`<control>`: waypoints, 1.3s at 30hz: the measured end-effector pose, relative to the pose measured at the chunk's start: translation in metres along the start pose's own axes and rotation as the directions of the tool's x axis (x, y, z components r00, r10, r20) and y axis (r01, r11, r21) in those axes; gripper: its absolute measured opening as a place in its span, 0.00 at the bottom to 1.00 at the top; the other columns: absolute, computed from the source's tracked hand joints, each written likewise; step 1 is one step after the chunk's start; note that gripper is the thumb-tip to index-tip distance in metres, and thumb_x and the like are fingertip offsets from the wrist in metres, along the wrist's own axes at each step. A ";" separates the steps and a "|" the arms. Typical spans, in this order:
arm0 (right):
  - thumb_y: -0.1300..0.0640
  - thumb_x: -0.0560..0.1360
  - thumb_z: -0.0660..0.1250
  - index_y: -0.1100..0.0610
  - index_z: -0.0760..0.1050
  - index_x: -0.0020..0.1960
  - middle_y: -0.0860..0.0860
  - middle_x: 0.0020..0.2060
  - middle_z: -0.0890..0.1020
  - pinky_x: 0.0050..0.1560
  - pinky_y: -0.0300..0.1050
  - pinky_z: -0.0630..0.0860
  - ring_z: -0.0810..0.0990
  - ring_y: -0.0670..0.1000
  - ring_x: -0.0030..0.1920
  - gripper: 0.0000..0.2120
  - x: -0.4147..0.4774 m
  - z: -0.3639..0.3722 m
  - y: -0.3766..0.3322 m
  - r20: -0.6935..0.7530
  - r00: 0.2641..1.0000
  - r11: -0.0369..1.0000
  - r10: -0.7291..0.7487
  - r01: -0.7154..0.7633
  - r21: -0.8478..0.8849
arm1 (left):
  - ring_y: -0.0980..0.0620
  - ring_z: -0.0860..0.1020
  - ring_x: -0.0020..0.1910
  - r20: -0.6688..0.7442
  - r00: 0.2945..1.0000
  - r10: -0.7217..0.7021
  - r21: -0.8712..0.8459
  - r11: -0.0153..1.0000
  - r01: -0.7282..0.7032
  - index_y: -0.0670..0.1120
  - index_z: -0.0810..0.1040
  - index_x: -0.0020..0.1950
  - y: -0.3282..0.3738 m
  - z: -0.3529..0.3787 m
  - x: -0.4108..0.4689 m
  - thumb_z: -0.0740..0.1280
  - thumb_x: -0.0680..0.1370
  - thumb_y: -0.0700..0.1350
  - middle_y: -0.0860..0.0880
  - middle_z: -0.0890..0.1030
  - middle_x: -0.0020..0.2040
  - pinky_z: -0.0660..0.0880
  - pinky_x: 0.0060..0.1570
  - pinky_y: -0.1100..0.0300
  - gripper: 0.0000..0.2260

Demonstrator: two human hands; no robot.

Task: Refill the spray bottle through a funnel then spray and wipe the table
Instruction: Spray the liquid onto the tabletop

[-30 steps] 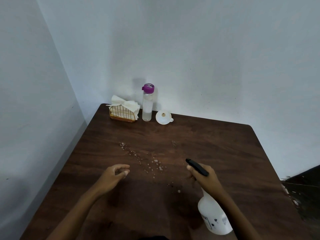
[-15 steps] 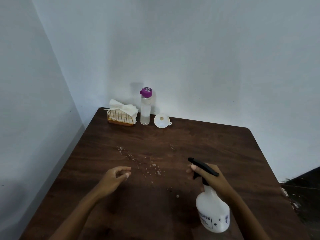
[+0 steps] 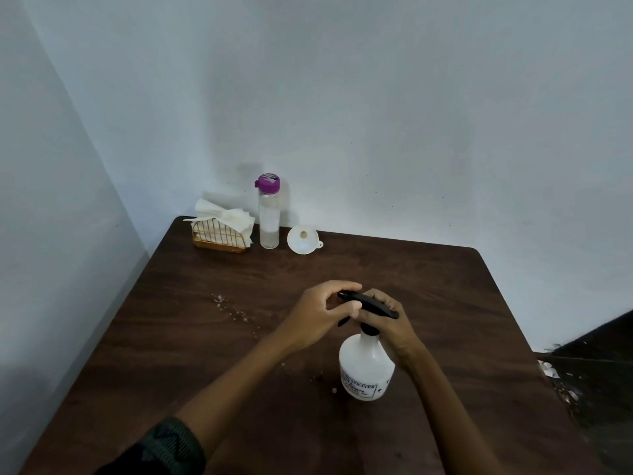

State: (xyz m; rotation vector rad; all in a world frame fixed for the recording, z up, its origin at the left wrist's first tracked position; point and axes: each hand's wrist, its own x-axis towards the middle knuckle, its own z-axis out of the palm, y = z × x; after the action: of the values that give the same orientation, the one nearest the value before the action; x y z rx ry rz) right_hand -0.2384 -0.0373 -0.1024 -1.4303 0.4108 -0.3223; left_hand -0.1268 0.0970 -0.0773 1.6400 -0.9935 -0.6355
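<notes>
When the head camera looks down: both hands meet on one thing, the spray bottle [image 3: 366, 370]. It stands up on the table [image 3: 462, 303] right under them.
Left hand [image 3: 317, 320]: its fingers curl over the front of the black spray head [image 3: 368, 303] and pinch it.
Right hand [image 3: 394, 325]: it wraps round the neck, just below the spray head, and holds it.
How the bottle looks: white, round and fat at the bottom, thin at the neck, with a small label low on the front. I cannot tell how much is inside.
How it may feel: I think it is light, hard plastic that gives a bit when squeezed. The smooth belly could slip, so the thin neck is the best place to hold. The top looks like it twists off, so one hand should keep the bottle steady.
Funnel [image 3: 303, 238]: white, lying far past the hands, by the wall.
Water bottle [image 3: 269, 217]: clear with a purple cap, far ahead of the left hand, next to the funnel.
Napkins [image 3: 222, 224]: in a wire holder, far ahead and off to the left hand's side.
Crumbs [image 3: 233, 310]: little bits on the table, out past the left hand's side.
</notes>
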 end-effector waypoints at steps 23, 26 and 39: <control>0.69 0.70 0.70 0.67 0.79 0.51 0.58 0.40 0.81 0.44 0.43 0.75 0.79 0.54 0.41 0.10 0.155 -0.074 -0.061 -0.055 0.994 0.872 -0.095 0.057 -0.487 | 0.50 0.79 0.54 -0.190 0.981 0.025 0.288 0.957 0.032 0.46 0.73 0.66 0.008 -0.022 0.160 0.64 0.76 0.40 0.46 0.80 0.60 0.72 0.47 0.66 0.18; 0.71 0.69 0.69 0.67 0.79 0.48 0.55 0.36 0.80 0.43 0.40 0.74 0.79 0.53 0.38 0.07 0.186 -0.081 -0.062 -0.043 0.996 0.852 -0.074 0.041 -0.521 | 0.50 0.74 0.64 -0.146 0.988 -0.055 0.332 0.938 0.101 0.47 0.65 0.72 -0.003 -0.022 0.177 0.60 0.77 0.36 0.46 0.72 0.69 0.71 0.58 0.61 0.23; 0.76 0.68 0.60 0.66 0.76 0.49 0.51 0.32 0.73 0.35 0.39 0.67 0.71 0.48 0.33 0.13 0.237 -0.101 -0.056 -0.150 0.988 0.847 0.039 -0.112 -0.520 | 0.43 0.67 0.69 -0.008 0.966 -0.259 0.427 0.872 0.238 0.45 0.49 0.76 -0.009 -0.010 0.231 0.55 0.78 0.35 0.40 0.65 0.72 0.64 0.65 0.56 0.28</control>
State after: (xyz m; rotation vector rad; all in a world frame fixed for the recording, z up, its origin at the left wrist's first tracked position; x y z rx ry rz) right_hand -0.0728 -0.2405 -0.0747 -1.9322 0.7045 -0.2500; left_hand 0.0021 -0.0943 -0.0655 2.1745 -1.0135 -0.6632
